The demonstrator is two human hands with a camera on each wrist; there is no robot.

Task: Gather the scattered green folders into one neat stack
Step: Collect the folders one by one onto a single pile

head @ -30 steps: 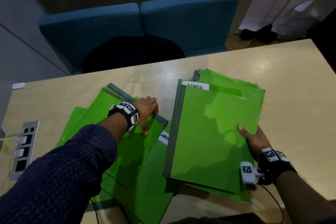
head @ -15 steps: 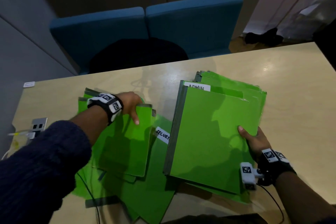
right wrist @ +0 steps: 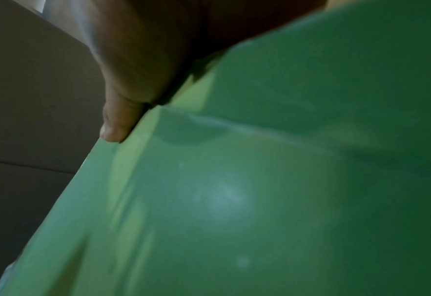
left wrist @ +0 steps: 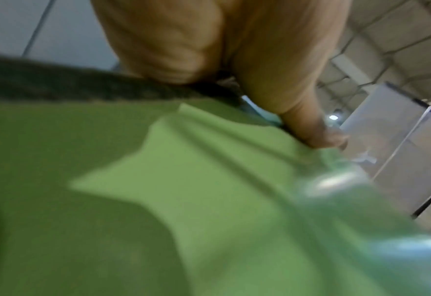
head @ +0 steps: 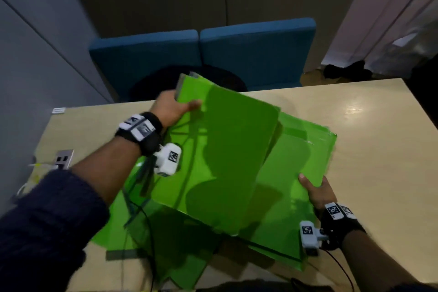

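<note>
My left hand (head: 176, 106) grips a green folder (head: 220, 156) by its far left corner, thumb on top, and holds it tilted in the air over the table. Its right part hangs above the stack of green folders (head: 298, 163) on the right. My right hand (head: 316, 187) holds that stack at its near right edge, thumb on top. More green folders (head: 166, 239) lie loose on the table under the lifted one. The left wrist view shows my thumb (left wrist: 308, 128) pressed on the green cover (left wrist: 209, 200). The right wrist view shows my thumb (right wrist: 123, 120) at the stack's edge (right wrist: 234, 200).
The wooden table (head: 379, 140) has bare surface to the right of the stack. A socket panel (head: 62, 159) with a cable sits at the table's left edge. Two blue chairs (head: 237, 54) stand behind the far edge. Thin black cables (head: 341, 265) run from my wrist cameras.
My left hand has lifted a green folder off the loose pile on the left and swung it up and rightward over the stack. My right hand has stayed on the stack.
</note>
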